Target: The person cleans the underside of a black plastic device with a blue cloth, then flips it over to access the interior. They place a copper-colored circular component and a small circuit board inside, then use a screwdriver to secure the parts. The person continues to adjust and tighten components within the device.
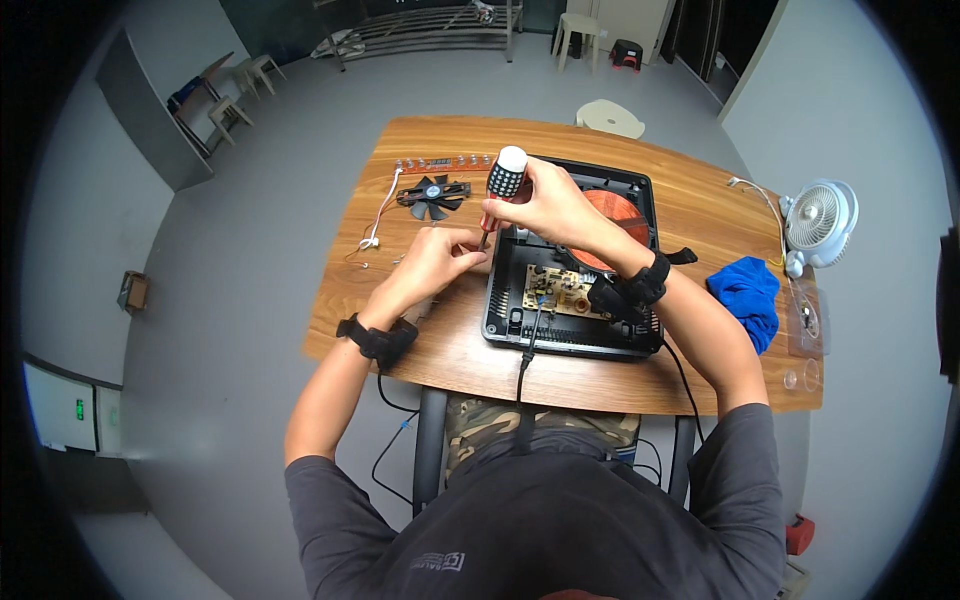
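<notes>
My right hand [545,205] grips a screwdriver [503,180] with a black-and-white dotted handle, held upright, its red shaft pointing down toward my left hand. My left hand [437,258] pinches something small at the screwdriver's tip; what it is stays hidden by the fingers. Both hands hover over the wooden table [440,350], just left of an opened black induction cooker base [575,335]. Inside the base I see a copper coil [620,212] and a tan circuit board [560,290].
A black cooling fan [432,195] and a narrow red circuit strip [440,162] lie at the table's far left, with a white wire [380,215]. A blue cloth [748,295], a small white desk fan [820,222] and a clear plastic bag [806,325] sit at the right.
</notes>
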The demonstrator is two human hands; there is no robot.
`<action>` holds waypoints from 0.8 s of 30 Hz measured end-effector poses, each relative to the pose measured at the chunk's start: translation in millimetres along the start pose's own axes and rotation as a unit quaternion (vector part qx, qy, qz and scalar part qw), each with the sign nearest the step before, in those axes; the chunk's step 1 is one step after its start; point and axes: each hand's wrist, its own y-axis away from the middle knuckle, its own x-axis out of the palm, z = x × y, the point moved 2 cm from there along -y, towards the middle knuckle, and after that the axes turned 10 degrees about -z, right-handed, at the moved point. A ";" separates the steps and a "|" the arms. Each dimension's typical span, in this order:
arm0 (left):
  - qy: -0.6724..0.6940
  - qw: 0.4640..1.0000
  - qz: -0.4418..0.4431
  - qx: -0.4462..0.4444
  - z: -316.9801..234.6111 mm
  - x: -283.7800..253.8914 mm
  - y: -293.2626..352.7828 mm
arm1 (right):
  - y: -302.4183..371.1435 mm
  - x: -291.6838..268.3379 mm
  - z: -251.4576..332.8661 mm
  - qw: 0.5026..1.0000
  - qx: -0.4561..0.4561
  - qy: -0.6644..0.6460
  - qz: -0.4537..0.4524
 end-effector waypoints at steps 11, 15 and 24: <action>-0.184 0.980 -0.045 0.057 85.2 -21.1 -2.7 | 1.7 27.0 -2.9 0.996 -0.087 0.011 -0.024; -0.188 0.981 -0.031 0.045 87.3 -6.7 -7.2 | 1.9 32.7 -5.2 0.995 -0.093 0.014 -0.017; -0.187 0.982 -0.010 0.029 88.2 -0.2 -13.8 | 6.4 31.9 -7.1 0.998 -0.067 0.006 -0.008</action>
